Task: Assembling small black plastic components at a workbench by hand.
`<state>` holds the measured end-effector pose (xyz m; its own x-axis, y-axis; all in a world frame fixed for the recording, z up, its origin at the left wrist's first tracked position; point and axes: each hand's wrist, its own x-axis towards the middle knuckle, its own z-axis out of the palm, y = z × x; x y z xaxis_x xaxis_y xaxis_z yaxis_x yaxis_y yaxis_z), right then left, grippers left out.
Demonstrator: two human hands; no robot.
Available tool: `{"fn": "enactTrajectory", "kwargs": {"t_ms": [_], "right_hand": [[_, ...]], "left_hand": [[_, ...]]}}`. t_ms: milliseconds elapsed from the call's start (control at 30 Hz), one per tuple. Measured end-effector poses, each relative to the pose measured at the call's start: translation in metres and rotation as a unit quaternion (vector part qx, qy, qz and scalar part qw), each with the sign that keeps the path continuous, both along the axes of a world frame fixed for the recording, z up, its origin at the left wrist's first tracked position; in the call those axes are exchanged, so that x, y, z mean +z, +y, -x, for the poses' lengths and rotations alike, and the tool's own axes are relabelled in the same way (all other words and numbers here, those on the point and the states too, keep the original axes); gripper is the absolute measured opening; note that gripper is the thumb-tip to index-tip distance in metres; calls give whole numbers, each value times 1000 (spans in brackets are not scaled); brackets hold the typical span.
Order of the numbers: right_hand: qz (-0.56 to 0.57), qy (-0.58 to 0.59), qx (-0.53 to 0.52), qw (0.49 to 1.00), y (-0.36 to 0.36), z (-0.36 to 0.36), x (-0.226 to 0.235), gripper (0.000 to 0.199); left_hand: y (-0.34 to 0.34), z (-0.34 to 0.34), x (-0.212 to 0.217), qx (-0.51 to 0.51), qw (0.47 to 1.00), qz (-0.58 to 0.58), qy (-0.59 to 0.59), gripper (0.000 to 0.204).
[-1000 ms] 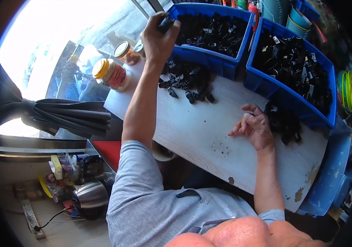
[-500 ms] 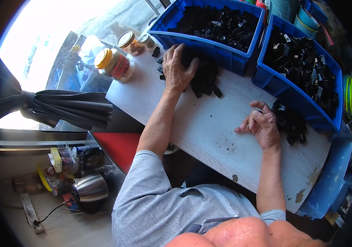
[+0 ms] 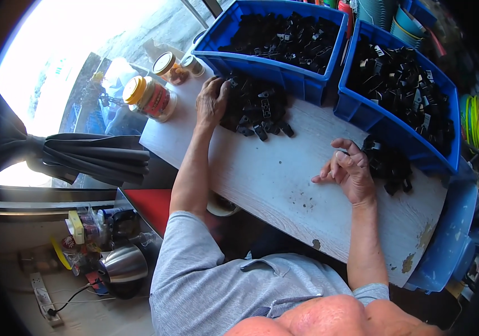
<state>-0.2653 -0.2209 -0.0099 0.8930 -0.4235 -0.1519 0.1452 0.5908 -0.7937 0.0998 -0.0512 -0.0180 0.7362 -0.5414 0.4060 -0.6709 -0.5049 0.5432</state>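
Observation:
My left hand point(image 3: 211, 102) is at the left edge of a loose pile of small black plastic parts point(image 3: 259, 109) on the white table. Its fingers are bent and close together against parts there; the fingertips are hidden. Some parts in the pile show holes and metal bits. My right hand point(image 3: 352, 172) is held over the table with fingers loosely curled and apart, and nothing visible between them. Just right of it is a smaller heap of black parts point(image 3: 389, 167), partly hidden by the fingers.
Two blue bins point(image 3: 267, 63) point(image 3: 396, 115) full of black parts stand along the far side. At the far left are a yellow-lidded jar point(image 3: 152, 101) and two smaller jars point(image 3: 171, 68) point(image 3: 193, 66). A pale blue bin point(image 3: 447, 241) sits beyond the table's right end.
My left hand has moved left off the pile's top to its left edge, uncovering more parts; the stray parts there no longer show separately. My right hand has barely moved.

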Motion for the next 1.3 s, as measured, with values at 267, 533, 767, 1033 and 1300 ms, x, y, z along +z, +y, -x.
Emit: {"fn": "enactTrajectory", "kwargs": {"t_ms": [267, 533, 767, 1033, 1300], "right_hand": [[-27, -13, 1, 1000, 1, 0, 3, 45], [-47, -25, 6, 999, 1, -1, 2, 39], [-54, -40, 10, 998, 0, -2, -1, 38], [-23, -23, 5, 999, 0, 1, -2, 43], [-11, -19, 10, 1000, 2, -1, 1, 41]], "left_hand": [[-44, 49, 80, -65, 979, 168, -98, 32], [-159, 12, 103, -206, 958, -183, -80, 87], [-221, -12, 87, -226, 869, -436, 56, 110], [-220, -12, 79, -181, 878, -443, 7, 75], [-222, -13, 76, -112, 885, -451, -41, 76]]}}
